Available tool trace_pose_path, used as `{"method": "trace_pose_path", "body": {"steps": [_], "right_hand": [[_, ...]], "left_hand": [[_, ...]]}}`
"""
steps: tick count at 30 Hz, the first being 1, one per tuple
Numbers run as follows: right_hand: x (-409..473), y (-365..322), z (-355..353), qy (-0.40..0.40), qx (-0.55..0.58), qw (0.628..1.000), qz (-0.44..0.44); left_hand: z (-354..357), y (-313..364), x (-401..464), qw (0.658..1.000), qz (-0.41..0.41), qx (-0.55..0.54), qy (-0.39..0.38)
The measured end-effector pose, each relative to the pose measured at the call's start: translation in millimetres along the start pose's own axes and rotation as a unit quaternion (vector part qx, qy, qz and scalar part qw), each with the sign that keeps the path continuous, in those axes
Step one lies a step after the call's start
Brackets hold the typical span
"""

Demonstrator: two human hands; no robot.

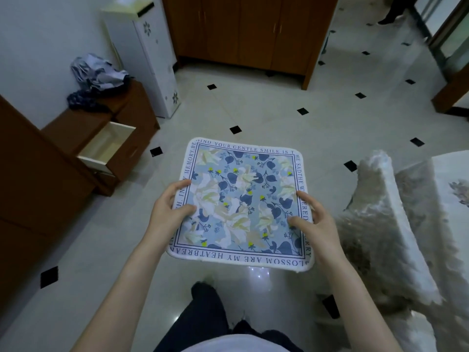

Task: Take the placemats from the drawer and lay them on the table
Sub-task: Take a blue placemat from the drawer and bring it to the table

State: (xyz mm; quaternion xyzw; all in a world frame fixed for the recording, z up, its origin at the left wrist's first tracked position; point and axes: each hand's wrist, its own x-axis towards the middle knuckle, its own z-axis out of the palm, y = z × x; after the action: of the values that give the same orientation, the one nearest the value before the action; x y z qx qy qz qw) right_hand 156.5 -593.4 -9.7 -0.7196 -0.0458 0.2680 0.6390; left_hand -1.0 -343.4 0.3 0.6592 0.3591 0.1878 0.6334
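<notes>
The table (454, 179) is cut off at the right edge; the left hand (168, 212) and right hand (313, 222) hide the placemat (241, 201) border lettering (underside fingers unseen too).

The square fabric placemat (241, 201) has a pale blue ground printed with navy leaves, cream-white blossoms and small yellow dots, inside a white border carrying dark navy lettering. The glossy tiled floor (279, 115) is off-white with small black diamond insets. The low wooden drawer cabinet (132, 115) is reddish brown, and its open drawer (106, 146) is cream-white inside. The tall narrow cabinet (149, 59) is white with grey-blue flower motifs. The crumpled cloth (96, 77) is grey-blue over a navy patterned piece.
</notes>
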Motion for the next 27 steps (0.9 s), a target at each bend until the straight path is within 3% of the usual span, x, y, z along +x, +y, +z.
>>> {"method": "trace_pose_path", "body": {"steps": [6, 15, 27], "right_hand": [[99.2, -17.1, 11.9, 0.042, 0.031, 0.999, 0.014], [229.2, -89.3, 15.3, 0.2, 0.102, 0.974, -0.013], [345.2, -121.1, -88.4, 0.392, 0.142, 0.909, -0.005]], "left_hand": [[32.4, 16.2, 130.3, 0.998, 0.0, 0.008, -0.055], [125.0, 95.5, 347.5, 0.974, 0.05, 0.042, -0.218], [348.1, 146.7, 493.8, 0.909, 0.057, 0.079, -0.405]]}}
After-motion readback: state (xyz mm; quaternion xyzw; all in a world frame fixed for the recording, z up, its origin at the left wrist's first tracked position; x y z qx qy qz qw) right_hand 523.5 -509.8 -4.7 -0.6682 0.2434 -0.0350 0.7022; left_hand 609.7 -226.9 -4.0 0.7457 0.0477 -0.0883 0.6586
